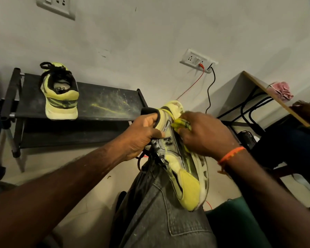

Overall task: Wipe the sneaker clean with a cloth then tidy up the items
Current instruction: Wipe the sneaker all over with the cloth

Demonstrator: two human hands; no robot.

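A yellow-green sneaker (183,169) with a black N lies on its side across my lap, sole to the right, toe toward me. My left hand (141,135) grips its collar and tongue near the heel end. My right hand (204,133) holds a bunched yellow cloth (182,123) pressed against the sneaker's side near the heel. The matching second sneaker (61,93) stands on the top shelf of a black shoe rack (106,102) at the left, heel facing me.
The rack's shelf is dusty and stands against a white wall. A wall socket (198,60) feeds a red and a black cable running down. At right stands a desk (268,93) with a red-white cloth (281,90) on it. Another person's hand rests on the desk edge.
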